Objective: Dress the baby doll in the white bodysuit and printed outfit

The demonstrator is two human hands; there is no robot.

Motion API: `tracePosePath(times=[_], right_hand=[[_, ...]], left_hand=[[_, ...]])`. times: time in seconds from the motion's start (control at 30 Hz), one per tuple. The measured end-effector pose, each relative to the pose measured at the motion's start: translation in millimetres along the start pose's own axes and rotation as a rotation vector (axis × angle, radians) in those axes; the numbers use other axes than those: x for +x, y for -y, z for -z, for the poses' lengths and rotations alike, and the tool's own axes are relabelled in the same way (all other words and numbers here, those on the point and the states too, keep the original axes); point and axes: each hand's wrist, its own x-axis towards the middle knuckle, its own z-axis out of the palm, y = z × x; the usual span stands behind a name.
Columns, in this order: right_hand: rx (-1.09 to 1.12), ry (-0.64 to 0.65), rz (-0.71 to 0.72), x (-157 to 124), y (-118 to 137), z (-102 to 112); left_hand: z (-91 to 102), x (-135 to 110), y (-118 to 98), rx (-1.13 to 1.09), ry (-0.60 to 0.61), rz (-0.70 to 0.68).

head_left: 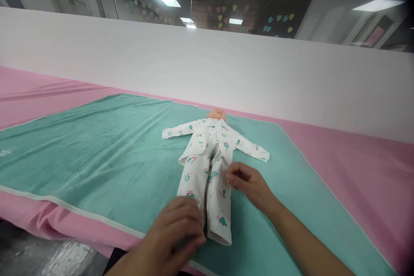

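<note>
At close range, the head camera looks forward and down across the green sheet to the white wall.

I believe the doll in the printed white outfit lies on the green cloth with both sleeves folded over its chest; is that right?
Not quite: the head view shows both sleeves spread out to either side, not folded. The doll in the printed white outfit does lie on the green cloth.

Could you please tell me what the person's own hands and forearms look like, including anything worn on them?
Both the left hand and the right hand are ungloved, and the visible forearms are sleeveless. No watch, bracelet or ring shows; the left hand is slightly blurred.
</note>
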Motion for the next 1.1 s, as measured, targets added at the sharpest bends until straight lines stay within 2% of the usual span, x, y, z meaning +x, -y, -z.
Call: tracePosePath(times=[0.07, 0.1, 0.2, 0.27, 0.37, 0.5, 0.63, 0.77, 0.93, 1.1], right_hand=[[-0.214, -0.253, 0.088, 6.5, -9.8, 2.7], [-0.316, -0.314, 0.144, 9.9, -15.0, 3.1], [-0.527, -0.316, 0.292, 19.0, -27.6, -1.2], [-0.599, -0.341, 0.355, 23.3, -30.7, -7.5], [-0.64, -0.384, 0.428, 26.4, -28.5, -16.2], [-0.652, -0.312, 0.463, 26.1, -25.5, -20.2], [-0.649, -0.327, 0.394, 25.5, -28.0, -19.8], [-0.721, -0.327, 0.342, 29.2, -29.6, -18.9], [-0.825, -0.35, 0.381, 34.5, -27.3, -21.0], [-0.79, -0.413, 0.425, 32.2, -27.9, -23.1]], left_hand=[[12.3, 12.6, 16.0, 0.043, -0.062, 0.142], [16.8, 21.8, 27.3, 0.118, -0.104, 0.207], [20.2, 55.1, 66.6, 0.348, -0.154, 0.382], [16.0, 75.2, 88.9, 0.45, -0.124, 0.391], [7.9, 90.4, 105.8, 0.555, -0.097, 0.288], [3.8, 83.7, 102.8, 0.59, -0.113, 0.163], [1.9, 73.0, 95.6, 0.574, 0.033, 0.052], [-1.4, 71.7, 96.9, 0.525, 0.093, 0.066], [-1.5, 71.2, 100.1, 0.427, 0.068, 0.059], [-0.5, 69.5, 101.3, 0.331, -0.002, 0.098]])
